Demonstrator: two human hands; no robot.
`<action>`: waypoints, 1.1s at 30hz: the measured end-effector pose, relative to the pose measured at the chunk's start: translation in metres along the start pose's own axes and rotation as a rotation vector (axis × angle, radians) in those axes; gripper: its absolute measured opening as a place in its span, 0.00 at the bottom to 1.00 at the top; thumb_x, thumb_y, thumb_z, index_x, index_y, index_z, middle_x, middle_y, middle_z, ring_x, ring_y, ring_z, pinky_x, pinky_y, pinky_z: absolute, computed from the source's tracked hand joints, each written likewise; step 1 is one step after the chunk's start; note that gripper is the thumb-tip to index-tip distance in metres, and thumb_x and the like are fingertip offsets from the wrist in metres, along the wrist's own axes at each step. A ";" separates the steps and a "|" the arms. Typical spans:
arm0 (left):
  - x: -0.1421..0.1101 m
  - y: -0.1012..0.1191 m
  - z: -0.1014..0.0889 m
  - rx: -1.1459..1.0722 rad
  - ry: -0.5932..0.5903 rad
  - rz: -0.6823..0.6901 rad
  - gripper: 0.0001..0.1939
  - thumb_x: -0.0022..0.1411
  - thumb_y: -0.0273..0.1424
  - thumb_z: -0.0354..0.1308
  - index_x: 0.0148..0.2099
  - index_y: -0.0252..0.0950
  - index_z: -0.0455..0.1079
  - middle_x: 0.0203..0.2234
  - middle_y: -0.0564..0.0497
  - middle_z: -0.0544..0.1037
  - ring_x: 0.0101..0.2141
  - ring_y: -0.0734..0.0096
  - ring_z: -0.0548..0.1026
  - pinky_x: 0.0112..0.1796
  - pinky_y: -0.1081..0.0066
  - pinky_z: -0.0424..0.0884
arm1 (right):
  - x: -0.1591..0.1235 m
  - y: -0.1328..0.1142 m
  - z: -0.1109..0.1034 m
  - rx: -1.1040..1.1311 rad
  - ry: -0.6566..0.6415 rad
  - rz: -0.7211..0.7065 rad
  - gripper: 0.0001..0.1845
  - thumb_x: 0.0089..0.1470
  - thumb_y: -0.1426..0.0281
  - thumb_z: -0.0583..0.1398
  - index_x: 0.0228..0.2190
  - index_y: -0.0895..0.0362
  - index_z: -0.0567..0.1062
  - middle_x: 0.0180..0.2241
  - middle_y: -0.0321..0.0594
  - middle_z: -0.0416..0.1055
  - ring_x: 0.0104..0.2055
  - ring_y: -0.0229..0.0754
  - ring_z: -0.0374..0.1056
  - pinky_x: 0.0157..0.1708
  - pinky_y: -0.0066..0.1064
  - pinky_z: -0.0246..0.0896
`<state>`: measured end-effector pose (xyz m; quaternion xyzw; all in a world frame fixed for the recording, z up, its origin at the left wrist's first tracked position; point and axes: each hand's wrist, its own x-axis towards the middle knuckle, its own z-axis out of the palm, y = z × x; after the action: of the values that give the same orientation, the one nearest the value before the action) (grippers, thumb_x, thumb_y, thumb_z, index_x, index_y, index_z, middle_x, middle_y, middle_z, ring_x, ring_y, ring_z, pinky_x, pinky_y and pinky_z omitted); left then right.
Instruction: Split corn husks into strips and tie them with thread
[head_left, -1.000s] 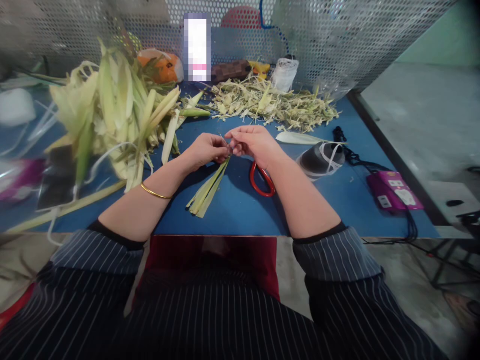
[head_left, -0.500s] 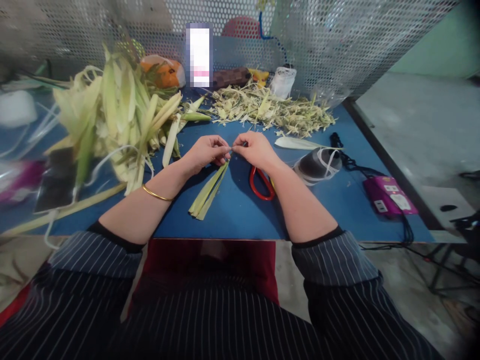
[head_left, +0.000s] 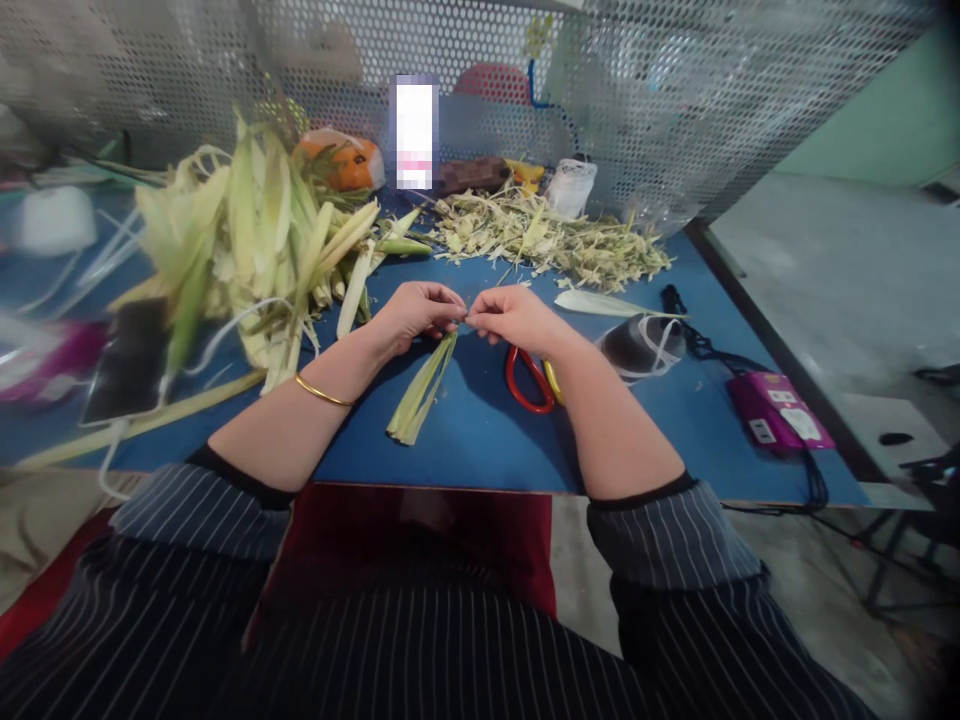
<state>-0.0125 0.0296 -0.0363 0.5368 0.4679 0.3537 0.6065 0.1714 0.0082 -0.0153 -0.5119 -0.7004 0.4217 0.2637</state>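
Note:
A folded strip of pale green corn husk [head_left: 421, 392] hangs from the fingers of my left hand [head_left: 421, 316], its loose ends spread toward the table's front edge. The husk's upper tip is pinched in that hand. Close beside it, my right hand [head_left: 511, 318] has thumb and forefinger pressed together, its fingertips meeting the left ones at the husk's tip. What lies between the right fingertips is too small to make out. Just below the right hand lie scissors with a red handle loop [head_left: 529, 382], partly covered by the wrist.
Corn husks [head_left: 259, 215] are heaped at the left, and shredded scraps [head_left: 540, 235] at the back. One loose husk [head_left: 600, 303], a dark roll wound with white cord [head_left: 641, 347] and a purple box [head_left: 776, 410] lie right. A phone [head_left: 126, 360] with a white cable lies left.
The whole view has shifted slightly, so everything sits a little lower. My hands stay together at the husk's tip, and the husk's loose ends have drawn closer together.

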 end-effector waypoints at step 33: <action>0.003 -0.004 -0.006 0.828 0.218 0.668 0.06 0.54 0.26 0.58 0.32 0.34 0.77 0.26 0.50 0.80 0.27 0.69 0.74 0.29 0.71 0.63 | 0.021 0.028 0.019 0.009 0.164 -0.131 0.07 0.52 0.77 0.59 0.32 0.57 0.77 0.26 0.35 0.76 0.30 0.37 0.71 0.35 0.30 0.64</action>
<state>-0.0176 0.0333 -0.0408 0.8105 0.4323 0.3668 0.1470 0.1627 0.0250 -0.0504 -0.4968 -0.7065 0.3635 0.3492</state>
